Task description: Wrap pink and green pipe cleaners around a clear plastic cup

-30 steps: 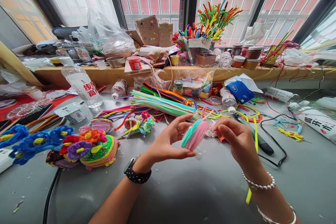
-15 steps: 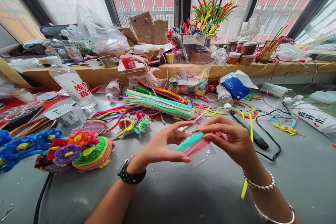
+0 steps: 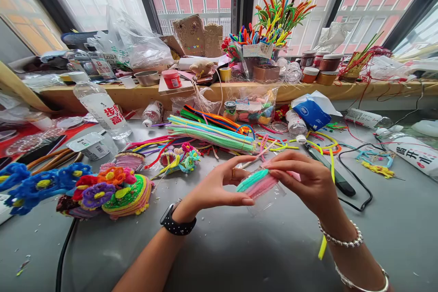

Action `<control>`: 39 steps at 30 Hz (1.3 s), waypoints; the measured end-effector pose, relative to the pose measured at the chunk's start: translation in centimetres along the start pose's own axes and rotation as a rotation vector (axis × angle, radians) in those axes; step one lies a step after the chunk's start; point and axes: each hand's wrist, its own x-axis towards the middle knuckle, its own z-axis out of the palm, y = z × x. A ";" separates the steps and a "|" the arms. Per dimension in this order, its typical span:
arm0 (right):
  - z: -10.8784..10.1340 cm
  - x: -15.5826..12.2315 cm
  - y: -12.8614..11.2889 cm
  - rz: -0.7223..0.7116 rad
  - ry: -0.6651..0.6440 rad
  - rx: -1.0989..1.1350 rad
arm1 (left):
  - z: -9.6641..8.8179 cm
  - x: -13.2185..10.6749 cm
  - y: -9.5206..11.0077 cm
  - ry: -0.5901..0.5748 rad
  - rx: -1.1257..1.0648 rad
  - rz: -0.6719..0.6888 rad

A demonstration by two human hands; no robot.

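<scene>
Between my hands is a small pipe-cleaner piece (image 3: 258, 184) made of fuzzy rows, mint green along the top and pink below. A clear plastic sheet (image 3: 268, 203) shows beneath it. My left hand (image 3: 219, 187) holds the piece's left end, thumb in front and fingers behind. On the right end, my right hand (image 3: 297, 178) pinches the piece with thumb and fingertips, and a bit of pink shows behind them. Just beyond my hands lies a bundle of pale green, yellow and blue pipe cleaners (image 3: 212, 134).
Pipe-cleaner flowers (image 3: 97, 194) and a layered green-topped piece (image 3: 128, 196) stand at left. A water bottle (image 3: 102, 109) leans behind them. To the right lie a dark green-handled tool (image 3: 333, 175), a black cable (image 3: 364, 191) and a blue tissue pack (image 3: 311, 114). Jars (image 3: 328, 70) line the sill.
The whole view has shifted slightly, so everything sits a little further right. Both hands keep their hold on the pipe-cleaner piece, with only a slight change in its tilt.
</scene>
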 end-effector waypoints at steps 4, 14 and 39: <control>0.1 -0.1 0.0 0.034 0.016 -0.015 | 0.0 -0.1 0.1 0.006 -0.009 0.000; 0.0 0.1 -0.3 -0.033 0.014 -0.014 | -0.1 0.0 0.0 -0.022 -0.029 0.010; 1.0 -0.6 0.8 0.286 0.004 0.227 | 0.1 0.4 -1.0 0.235 -0.048 0.291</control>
